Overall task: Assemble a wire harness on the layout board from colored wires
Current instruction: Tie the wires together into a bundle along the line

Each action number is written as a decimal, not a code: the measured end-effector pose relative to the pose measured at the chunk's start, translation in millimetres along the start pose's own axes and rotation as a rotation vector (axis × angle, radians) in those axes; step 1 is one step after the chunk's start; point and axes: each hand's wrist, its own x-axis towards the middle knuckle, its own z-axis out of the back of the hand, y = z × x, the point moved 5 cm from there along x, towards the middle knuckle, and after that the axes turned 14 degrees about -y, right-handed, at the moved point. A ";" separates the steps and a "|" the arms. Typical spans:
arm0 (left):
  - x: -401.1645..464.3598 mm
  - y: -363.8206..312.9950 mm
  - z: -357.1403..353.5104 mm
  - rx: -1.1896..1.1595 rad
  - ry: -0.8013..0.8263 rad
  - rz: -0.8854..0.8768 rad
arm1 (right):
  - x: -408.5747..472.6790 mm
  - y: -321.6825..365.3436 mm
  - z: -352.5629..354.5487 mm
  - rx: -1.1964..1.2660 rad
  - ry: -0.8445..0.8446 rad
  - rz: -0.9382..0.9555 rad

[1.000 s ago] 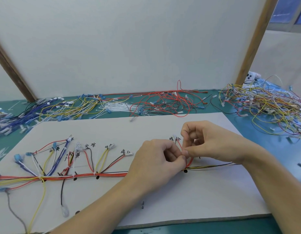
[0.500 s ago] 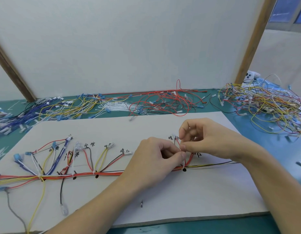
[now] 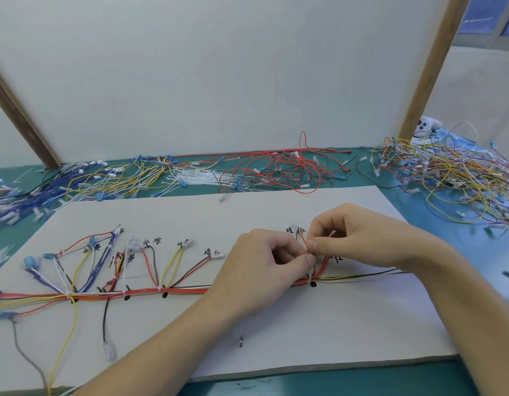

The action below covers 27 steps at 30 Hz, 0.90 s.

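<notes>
— Where's the harness [image 3: 173, 292] now?

— Lying along the layout board [image 3: 276, 324], its trunk running from the board's left edge toward the right, branches fanning up to the handwritten labels. Both hands are at the right-hand tie point.

— Holding what?

— The left hand [image 3: 259, 270] and right hand [image 3: 359, 238] each pinch a thin white strip [image 3: 311, 267], a cable tie I think, though it's too small to be sure. It rises from the trunk beside a black mark.

— How will that handle?

— Light and limp, I'd judge; the wires flop wherever they're let go. Best gripped close to the bundle, not by the fragile-looking terminals. Spare wires [image 3: 276, 172] lie along the bench's far edge.
</notes>
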 end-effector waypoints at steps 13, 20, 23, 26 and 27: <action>1.5 -0.6 -2.3 0.027 0.076 -0.005 | 2.4 -1.1 -2.9 0.025 -0.032 -0.002; 1.2 -0.3 -1.0 0.021 0.075 -0.010 | 0.2 -2.4 -2.5 0.095 0.039 -0.014; 1.0 0.1 0.1 0.008 0.071 -0.004 | -1.1 -1.4 -1.8 0.086 0.049 -0.007; 1.3 -0.1 0.7 0.021 0.070 0.000 | -1.8 1.3 -1.6 0.057 0.043 0.028; 1.3 -0.5 0.9 0.023 0.068 0.002 | -1.5 2.3 -1.6 0.055 0.032 0.039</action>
